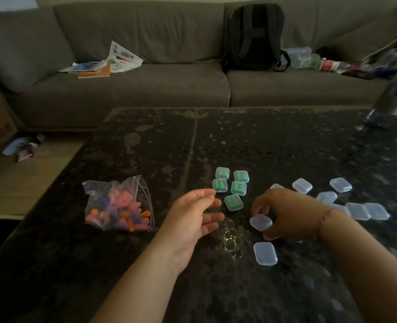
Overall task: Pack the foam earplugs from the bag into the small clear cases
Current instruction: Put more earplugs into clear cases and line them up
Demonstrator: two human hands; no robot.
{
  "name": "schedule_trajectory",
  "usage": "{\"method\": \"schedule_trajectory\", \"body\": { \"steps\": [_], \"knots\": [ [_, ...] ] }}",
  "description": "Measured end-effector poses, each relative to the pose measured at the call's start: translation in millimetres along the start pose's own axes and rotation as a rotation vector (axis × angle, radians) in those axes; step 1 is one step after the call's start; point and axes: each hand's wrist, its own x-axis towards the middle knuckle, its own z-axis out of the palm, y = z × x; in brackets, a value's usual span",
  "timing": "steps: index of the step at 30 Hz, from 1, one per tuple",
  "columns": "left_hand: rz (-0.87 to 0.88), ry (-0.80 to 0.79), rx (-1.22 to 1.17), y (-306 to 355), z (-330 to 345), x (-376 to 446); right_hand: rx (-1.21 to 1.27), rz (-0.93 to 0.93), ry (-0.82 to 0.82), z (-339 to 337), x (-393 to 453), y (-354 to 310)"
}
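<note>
My right hand (283,213) pinches one small clear case (261,222) between curled fingers and thumb, just above the dark speckled counter (146,141). My left hand (192,220) hovers at 9 o'clock of that case, palm turned inward, fingers relaxed and spread, holding nothing. At 6 o'clock of the held case, a second empty case (265,253) lies flat on the counter, near but apart.

At 12 o'clock of my left hand's fingertips sits a cluster of five filled cases (231,187), each closed and showing green earplugs inside; the nearest of them (233,202) lies between my two hands. At 3 o'clock of this cluster, more empty clear cases (355,210) are scattered across the counter, partly hidden behind my right wrist.

The zip bag (119,206) lies at 9 o'clock of my left hand, well apart from the cases. It holds loose foam earplugs (123,215) in pink, orange and blue; I cannot tell whether its seal is open.

Beyond the counter, at 12 o'clock, stands a grey sofa (146,85) bearing papers (104,65), a black backpack (254,36) and assorted clutter (321,61).
</note>
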Motion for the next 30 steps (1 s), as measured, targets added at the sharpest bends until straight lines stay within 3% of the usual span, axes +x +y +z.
{"method": "schedule_trajectory", "body": {
  "steps": [4, 9, 14, 20, 30],
  "knots": [
    [-0.019, -0.008, 0.042, -7, 2, 1, 0.045, -0.106, 0.213, -2, 0, -5],
    [-0.196, -0.273, -0.181, -7, -6, -1, 0.2, -0.437, 0.477, -13, -9, -28],
    [-0.137, -0.351, -0.407, -10, -18, 0, 0.355, -0.536, 0.58, -2, -6, -40],
    [-0.038, -0.38, -0.664, -8, -22, -3, 0.489, -0.635, 0.814, 2, -13, -50],
    [-0.043, -0.33, -0.683, -11, -19, -6, 0.063, -0.551, 1.037, 13, -8, -55]
  ]
}}
